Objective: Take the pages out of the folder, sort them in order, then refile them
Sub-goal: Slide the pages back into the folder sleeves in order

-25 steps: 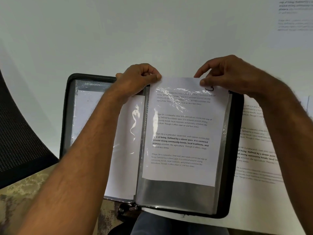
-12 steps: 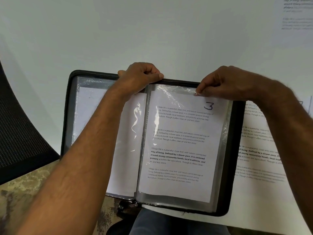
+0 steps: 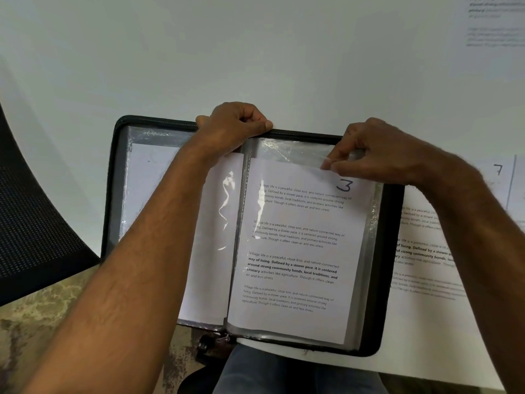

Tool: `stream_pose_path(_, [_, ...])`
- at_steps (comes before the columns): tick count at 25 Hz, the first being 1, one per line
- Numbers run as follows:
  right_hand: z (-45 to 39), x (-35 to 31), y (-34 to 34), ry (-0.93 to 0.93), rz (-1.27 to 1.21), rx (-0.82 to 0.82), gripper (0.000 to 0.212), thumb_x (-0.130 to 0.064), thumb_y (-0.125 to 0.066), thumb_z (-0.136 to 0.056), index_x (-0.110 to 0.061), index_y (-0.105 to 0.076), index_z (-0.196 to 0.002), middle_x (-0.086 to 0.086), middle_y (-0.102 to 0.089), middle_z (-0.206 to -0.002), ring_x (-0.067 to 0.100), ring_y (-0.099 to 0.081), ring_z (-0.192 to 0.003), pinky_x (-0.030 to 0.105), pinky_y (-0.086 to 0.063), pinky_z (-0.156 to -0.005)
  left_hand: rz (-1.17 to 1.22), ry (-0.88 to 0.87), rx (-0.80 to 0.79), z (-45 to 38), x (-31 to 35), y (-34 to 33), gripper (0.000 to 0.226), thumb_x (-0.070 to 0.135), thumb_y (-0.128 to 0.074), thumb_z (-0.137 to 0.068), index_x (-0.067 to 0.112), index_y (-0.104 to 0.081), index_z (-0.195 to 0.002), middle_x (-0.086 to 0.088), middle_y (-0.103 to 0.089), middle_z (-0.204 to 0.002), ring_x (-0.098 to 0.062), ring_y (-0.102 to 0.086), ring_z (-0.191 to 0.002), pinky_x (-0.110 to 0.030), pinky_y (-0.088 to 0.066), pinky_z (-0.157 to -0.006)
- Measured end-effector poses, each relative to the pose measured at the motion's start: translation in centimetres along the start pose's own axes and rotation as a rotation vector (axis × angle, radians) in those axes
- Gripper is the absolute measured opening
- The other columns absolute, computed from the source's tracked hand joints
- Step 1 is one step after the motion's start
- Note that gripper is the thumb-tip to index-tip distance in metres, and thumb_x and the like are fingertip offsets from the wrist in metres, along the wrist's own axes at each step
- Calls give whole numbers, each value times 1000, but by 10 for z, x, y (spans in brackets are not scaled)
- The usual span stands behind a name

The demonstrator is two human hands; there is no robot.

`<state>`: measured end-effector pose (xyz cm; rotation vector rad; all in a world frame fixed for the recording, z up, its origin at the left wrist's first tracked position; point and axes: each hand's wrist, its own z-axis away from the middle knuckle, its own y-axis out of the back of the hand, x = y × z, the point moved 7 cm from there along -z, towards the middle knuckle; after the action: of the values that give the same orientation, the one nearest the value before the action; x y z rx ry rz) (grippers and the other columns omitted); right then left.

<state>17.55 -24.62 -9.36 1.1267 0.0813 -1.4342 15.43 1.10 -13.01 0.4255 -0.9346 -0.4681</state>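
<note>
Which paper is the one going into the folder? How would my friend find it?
Find the open black zip folder on the white table. On its right side, in a clear plastic sleeve, lies the page marked 3. The loose page beside the folder lies on the table, with no sleeve.

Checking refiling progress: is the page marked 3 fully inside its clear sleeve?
Yes, in: the white page marked 3 lies wholly under the glossy clear plastic sleeve, whose top edge the right hand pinches above it.

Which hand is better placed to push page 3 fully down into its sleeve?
The right hand: its fingers already pinch the top edge at page 3. The left hand grips the folder at its top edge.
</note>
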Motion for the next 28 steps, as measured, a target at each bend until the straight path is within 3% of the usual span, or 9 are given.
stream_pose_path(3, [5,-2,0,-48,79,21,19,-48,-68,-86,-46,-79,-101,-10,-58,-96,20,-48,-104,42,-40,-89,-34,2,33,2,3,-1,31,54,-69,-94,24,-76,-98,9,-68,-88,2,-48,-93,-32,-24,-93])
stream_pose_path(6, [12,-3,3,-76,74,156,12,-46,-74,-83,-44,-76,-94,-11,-54,-103,17,-48,-108,42,-45,-94,-161,-29,80,5,9,-5,32,61,-63,-95,30,-72,-96,11,-61,-92,-11,-45,-112,-41,-23,-97])
stream_pose_path(9, [26,3,7,-143,-66,391,14,-31,-84,-83,-29,-73,-91,-7,-52,-114,11,-54,-98,18,-44,-83,-315,-65,137,11,14,-11,31,66,-60,-94,36,-66,-95,11,-55,-103,-14,-37,-114,-40,-20,-93])
stream_pose_path(12, [48,11,0,-218,-249,591,34,-27,-86,-83,-26,-64,-110,-6,-54,-128,-1,-62,-85,2,-41,-73,-406,-124,179,25,16,-19,33,68,-57,-94,37,-64,-105,12,-48,-110,-14,-32,-113,-39,-18,-95])
stream_pose_path(15, [72,16,-24,-241,-555,670,70,-24,-87,-83,-29,-44,-137,-6,-56,-135,7,-68,-94,24,-55,-87,-514,-210,220,44,16,-24,41,66,-55,-95,37,-60,-123,7,-49,-121,-21,-39,-124,-44,-20,-105])
stream_pose_path(17, [88,17,-46,-256,-665,701,75,-21,-86,-84,-30,-38,-141,-5,-58,-134,14,-70,-103,33,-58,-90,-580,-258,248,59,10,-26,54,65,-55,-94,34,-55,-139,3,-51,-135,-25,-41,-132,-48,-20,-111])
stream_pose_path(22, [124,6,-97,-392,-871,752,56,-10,-71,-95,-21,-40,-141,4,-66,-127,0,-73,-96,14,-57,-75,-543,-313,219,110,-17,-55,79,63,-47,-100,21,-25,-164,-10,-21,-170,-33,-20,-155,-58,-13,-124])
stream_pose_path(26, [137,-4,-128,-443,-916,596,26,-30,-66,-98,-22,-65,-123,1,-77,-110,12,-75,-97,26,-63,-77,-472,-321,179,159,-42,-77,71,49,-53,-104,21,-27,-163,-8,-15,-173,-28,-10,-160,-54,-5,-128])
stream_pose_path(28, [138,-18,-135,-424,-931,486,23,-40,-63,-96,-27,-70,-113,-11,-79,-102,12,-76,-94,20,-60,-72,-429,-330,164,177,-50,-83,67,44,-56,-104,22,-31,-162,-6,-17,-173,-25,-8,-161,-49,-1,-129])
